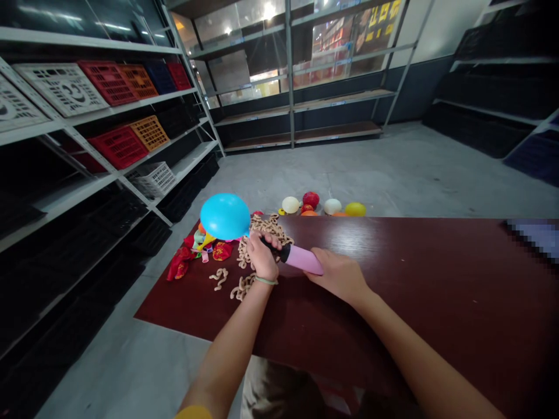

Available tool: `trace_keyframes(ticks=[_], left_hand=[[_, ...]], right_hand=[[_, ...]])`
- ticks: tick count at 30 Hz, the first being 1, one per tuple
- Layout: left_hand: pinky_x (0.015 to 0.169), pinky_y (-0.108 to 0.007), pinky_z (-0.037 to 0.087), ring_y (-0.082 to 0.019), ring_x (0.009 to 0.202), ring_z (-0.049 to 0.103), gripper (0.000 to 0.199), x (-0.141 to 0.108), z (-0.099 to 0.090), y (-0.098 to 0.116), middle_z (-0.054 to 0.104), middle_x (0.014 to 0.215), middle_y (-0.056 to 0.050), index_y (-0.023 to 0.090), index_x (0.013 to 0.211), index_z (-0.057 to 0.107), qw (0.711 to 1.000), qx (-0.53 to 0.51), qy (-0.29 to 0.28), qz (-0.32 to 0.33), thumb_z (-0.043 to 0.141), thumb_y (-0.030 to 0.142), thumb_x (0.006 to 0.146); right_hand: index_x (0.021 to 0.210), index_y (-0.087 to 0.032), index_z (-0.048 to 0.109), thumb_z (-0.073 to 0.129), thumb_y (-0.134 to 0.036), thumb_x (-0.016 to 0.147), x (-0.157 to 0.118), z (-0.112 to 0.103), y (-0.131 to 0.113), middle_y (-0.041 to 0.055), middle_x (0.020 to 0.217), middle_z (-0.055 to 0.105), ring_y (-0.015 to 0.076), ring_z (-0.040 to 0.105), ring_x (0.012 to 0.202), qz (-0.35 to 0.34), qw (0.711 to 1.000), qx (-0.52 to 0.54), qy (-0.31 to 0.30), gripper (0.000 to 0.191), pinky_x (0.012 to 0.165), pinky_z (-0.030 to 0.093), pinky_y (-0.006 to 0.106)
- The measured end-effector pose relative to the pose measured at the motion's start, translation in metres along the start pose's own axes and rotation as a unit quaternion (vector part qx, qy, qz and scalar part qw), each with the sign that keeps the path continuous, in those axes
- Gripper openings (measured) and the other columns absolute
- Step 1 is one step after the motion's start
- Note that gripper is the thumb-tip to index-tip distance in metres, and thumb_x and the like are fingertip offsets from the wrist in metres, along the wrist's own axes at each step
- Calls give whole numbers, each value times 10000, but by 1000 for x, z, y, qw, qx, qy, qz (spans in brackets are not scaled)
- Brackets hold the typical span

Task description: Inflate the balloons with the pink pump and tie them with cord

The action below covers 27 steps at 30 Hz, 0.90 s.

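An inflated blue balloon [225, 216] points away to the left above the table's far left corner. My left hand [263, 256] is closed around its neck and the black front end of a hand balloon pump [301, 259]. Round the pump's pink barrel, my right hand [340, 273] is wrapped from the other side. Several twisted beige pieces [244, 253] lie in a pile beneath and beside my left hand. Uninflated balloons [222, 251] in red, yellow, pink and green are heaped to the left of that pile.
The dark red-brown table [393, 279] extends to the right, where a blurred pale object [539, 235] lies. Inflated balloons [290, 204] rest beyond the table's far edge. Metal shelves with crates [117, 148] stand at the left, and another shelf rack [290, 110] stands at the back.
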State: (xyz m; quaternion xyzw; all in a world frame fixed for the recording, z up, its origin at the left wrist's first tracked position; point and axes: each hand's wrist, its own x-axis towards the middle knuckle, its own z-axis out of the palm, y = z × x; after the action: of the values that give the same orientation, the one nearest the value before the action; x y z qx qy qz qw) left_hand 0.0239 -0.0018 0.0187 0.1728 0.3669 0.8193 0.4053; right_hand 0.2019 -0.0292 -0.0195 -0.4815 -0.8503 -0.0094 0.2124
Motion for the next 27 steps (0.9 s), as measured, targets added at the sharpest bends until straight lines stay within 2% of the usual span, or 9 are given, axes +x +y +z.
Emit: trace_keyframes(ticks=[4,6,8,11,13,16,20,24,27], left_hand=[[442,-216,322,-75,433,400,180,23,-14,23,385,577,76,221,752,367,998,-28,37,45,521,273,829],[453,-214,316,-71,441,399,181,34,-22,35,374,588,78,223,765,355,995,-36,63,64,521,265,824],[454,-211,302,-65,437,381,183,42,-29,44,357,592,82,224,773,346,992,-44,94,68,518,262,822],[440,-203,267,-51,426,330,202,43,-30,45,325,585,87,218,747,326,990,-51,121,57,515,249,810],[430,-202,249,-49,426,319,204,34,-24,37,320,585,86,216,738,327,991,-42,114,49,518,242,805],[426,-207,254,-60,427,345,169,14,-11,17,345,587,82,217,757,354,998,-18,64,23,514,237,807],[429,-213,297,-74,412,376,185,-4,-1,-1,385,562,75,221,751,362,1000,-2,1,1,525,277,820],[442,-224,322,-81,425,397,207,-2,-4,6,405,569,69,221,768,375,1000,-8,-2,8,540,319,846],[455,-223,321,-78,446,403,175,7,-10,20,404,582,66,218,792,391,999,-19,25,25,523,307,863]], right_hand=[[1158,-213,606,584,-413,866,3,-8,33,46,963,688,214,591,838,-34,996,-85,19,355,714,290,328],[1196,-218,604,584,-387,863,4,-10,45,64,1003,686,235,576,884,-29,992,-117,33,375,731,282,336],[1227,-227,596,584,-382,861,4,-11,48,74,1028,680,249,564,919,-15,991,-130,34,398,726,275,337],[1244,-235,585,580,-401,862,3,-8,34,75,1012,674,247,565,914,-3,993,-119,7,416,697,267,328],[1236,-237,583,585,-418,855,1,-5,18,68,990,673,237,576,886,-1,995,-97,-16,421,680,268,321],[1229,-231,575,591,-424,851,-2,0,-3,60,990,676,220,597,855,19,998,-57,-36,425,658,280,312],[1227,-233,560,588,-418,854,-3,2,-11,52,1010,682,208,618,860,39,998,-18,-37,417,642,293,302],[1216,-249,566,580,-423,865,-1,-2,-3,42,1027,684,200,616,860,23,999,-17,-34,392,653,301,296],[1227,-249,571,590,-428,863,1,-6,9,42,1017,678,209,602,878,6,999,-41,-28,407,685,309,301]])
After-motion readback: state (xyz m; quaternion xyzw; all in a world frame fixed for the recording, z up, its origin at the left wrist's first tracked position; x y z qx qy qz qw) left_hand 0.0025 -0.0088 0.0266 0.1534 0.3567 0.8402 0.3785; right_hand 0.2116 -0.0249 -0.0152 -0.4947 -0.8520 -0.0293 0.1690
